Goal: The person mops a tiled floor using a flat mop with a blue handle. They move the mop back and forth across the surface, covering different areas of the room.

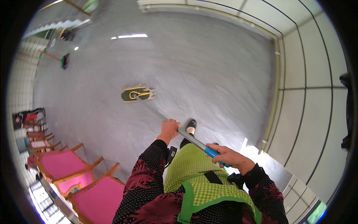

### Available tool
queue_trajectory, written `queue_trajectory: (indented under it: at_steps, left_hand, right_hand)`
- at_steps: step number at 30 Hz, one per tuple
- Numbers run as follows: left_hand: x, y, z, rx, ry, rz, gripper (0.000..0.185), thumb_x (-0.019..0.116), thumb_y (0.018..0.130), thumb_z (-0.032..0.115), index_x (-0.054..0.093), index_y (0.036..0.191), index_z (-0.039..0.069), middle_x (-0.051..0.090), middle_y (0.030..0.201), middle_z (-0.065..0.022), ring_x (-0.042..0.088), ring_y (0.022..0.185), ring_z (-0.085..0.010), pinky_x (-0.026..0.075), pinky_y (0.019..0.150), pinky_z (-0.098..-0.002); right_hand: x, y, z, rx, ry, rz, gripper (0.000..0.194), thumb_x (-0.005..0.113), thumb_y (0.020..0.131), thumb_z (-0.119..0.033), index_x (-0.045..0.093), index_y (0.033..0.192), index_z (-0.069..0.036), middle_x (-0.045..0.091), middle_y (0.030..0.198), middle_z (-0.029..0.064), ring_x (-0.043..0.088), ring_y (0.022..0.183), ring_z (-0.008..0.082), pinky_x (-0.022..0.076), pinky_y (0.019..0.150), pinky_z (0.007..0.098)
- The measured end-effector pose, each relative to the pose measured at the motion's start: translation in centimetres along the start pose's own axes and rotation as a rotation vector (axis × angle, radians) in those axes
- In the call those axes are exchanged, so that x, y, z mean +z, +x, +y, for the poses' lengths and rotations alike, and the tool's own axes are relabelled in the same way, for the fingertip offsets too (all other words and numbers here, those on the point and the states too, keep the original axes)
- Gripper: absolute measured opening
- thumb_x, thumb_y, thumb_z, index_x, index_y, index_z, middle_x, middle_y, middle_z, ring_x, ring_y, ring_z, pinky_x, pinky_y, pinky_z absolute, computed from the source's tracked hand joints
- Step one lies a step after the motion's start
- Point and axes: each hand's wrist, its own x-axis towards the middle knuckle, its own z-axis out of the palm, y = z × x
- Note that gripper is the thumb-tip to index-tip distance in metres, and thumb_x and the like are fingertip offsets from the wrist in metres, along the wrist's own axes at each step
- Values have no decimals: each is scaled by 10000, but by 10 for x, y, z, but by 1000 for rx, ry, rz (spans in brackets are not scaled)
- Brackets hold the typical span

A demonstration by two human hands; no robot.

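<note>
A flat mop with a metal pole [193, 139] slants across the view from my waist to the floor. My left hand [170, 129] is wrapped around the middle of the pole. Near the top end, my right hand [230, 157] grips the blue handle sleeve [214, 154]. The oval mop head [129, 95], dark with yellow trim and pale string fringe, lies flat on the grey floor [201, 64] ahead and left of my feet. One black shoe [191, 123] shows just beyond my green checked apron [193, 165].
Wooden chairs with pink upholstery [62, 165] line the left side. A long-handled dustpan [65, 61] stands at the far left, near stairs [60, 26]. White tiled walls [316, 112] with a low pipe [275, 70] border the right and back.
</note>
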Motion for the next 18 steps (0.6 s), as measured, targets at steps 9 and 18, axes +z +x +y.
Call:
queue_trajectory:
  at_steps: [9, 18]
  left_hand:
    - [63, -5, 253, 582, 89, -327, 116, 623, 779, 301, 603, 781, 187, 619, 798, 7, 612, 930, -221, 230, 1027, -649]
    - [117, -27, 453, 1031, 78, -340, 54, 623, 787, 169, 642, 833, 150, 646, 877, -37, 593, 1000, -233, 239, 1022, -661]
  right_hand:
    - [-64, -213, 161, 116, -52, 373, 640, 590, 769, -124, 447, 1392, -95, 571, 820, 19, 497, 613, 84, 443, 550, 240]
    - [-10, -338, 307, 60, 320, 787, 650, 634, 768, -1, 429, 1386, -21, 654, 926, 70, 540, 582, 80, 447, 504, 229]
